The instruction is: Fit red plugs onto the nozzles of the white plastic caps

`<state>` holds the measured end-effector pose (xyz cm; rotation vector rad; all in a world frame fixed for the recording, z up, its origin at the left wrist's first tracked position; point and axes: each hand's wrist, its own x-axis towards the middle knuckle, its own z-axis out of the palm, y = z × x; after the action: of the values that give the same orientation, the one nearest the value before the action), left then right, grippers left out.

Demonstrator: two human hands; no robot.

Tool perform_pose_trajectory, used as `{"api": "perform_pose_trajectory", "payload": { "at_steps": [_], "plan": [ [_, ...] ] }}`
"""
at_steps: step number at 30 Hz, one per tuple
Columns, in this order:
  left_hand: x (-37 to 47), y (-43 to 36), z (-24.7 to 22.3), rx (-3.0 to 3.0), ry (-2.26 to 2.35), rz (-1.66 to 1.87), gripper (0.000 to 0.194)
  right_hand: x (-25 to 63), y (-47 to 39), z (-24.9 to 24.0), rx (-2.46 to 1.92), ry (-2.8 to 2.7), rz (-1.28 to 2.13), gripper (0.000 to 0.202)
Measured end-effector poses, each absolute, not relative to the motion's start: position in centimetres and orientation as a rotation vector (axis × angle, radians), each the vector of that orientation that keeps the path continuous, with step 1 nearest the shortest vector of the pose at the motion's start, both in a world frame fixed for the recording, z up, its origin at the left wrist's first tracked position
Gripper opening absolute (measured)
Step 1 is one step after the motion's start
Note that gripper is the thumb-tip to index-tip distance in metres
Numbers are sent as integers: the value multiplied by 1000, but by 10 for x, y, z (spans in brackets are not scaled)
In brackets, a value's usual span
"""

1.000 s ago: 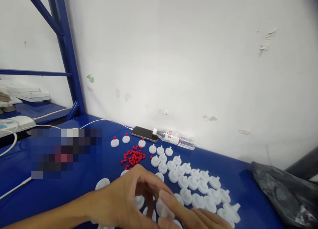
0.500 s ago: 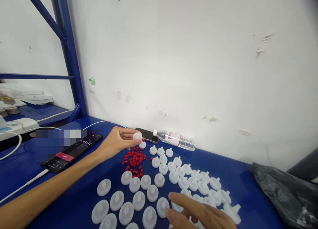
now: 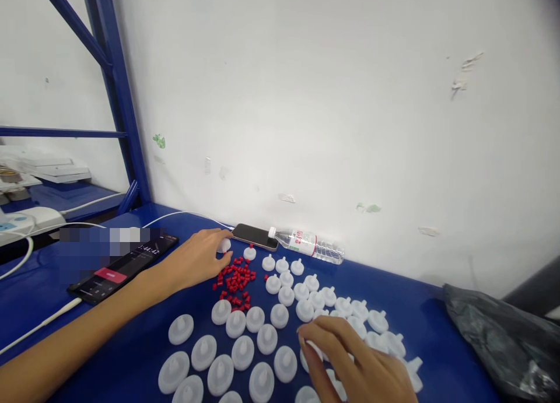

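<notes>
My left hand (image 3: 203, 254) reaches to the back of the blue table, its thumb and fingers around a white round plastic cap (image 3: 224, 245) low at the tabletop. Just right of it stands another white cap with a red tip (image 3: 249, 252). Below those fingers lies a loose pile of small red sleeves (image 3: 236, 277). My right hand (image 3: 359, 359) hovers over the white caps at the front right, thumb and index tips drawn together; whatever is between them, if anything, is hidden. White caps with spouts (image 3: 261, 382) spread across the middle, several partly covered by this hand.
A phone (image 3: 254, 235) and a water bottle (image 3: 306, 244) lie along the wall. At left are a second phone showing a timer (image 3: 126, 266), white cables and a power strip (image 3: 32, 223). A dark plastic bag (image 3: 503, 339) sits at right, a blue metal frame (image 3: 125, 100) at left.
My left hand has moved left and down with the white cap; a red-tipped cap stands clear beside it. My right thumb and index have drawn together over the caps.
</notes>
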<state>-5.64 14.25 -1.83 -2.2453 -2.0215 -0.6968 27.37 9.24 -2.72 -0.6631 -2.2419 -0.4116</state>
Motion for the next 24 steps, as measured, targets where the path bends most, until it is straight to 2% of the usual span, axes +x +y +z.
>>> {"api": "perform_pose_trajectory", "payload": {
  "at_steps": [3, 7, 17, 24],
  "plan": [
    [-60, 145, -21, -2251, -2029, -619, 24, 277, 101, -34, -699, -2304, -379, 19],
    [-64, 147, -24, -2279, -2015, -550, 18, 277, 104, -42, -735, -2352, -333, 20],
    [-68, 149, -28, -2280, -2156, -552, 29, 278, 104, -41, -723, -2390, -291, 17],
    [-68, 149, -25, -2336, -2177, -582, 22, 278, 104, -42, -716, -2390, -296, 18]
  ]
}}
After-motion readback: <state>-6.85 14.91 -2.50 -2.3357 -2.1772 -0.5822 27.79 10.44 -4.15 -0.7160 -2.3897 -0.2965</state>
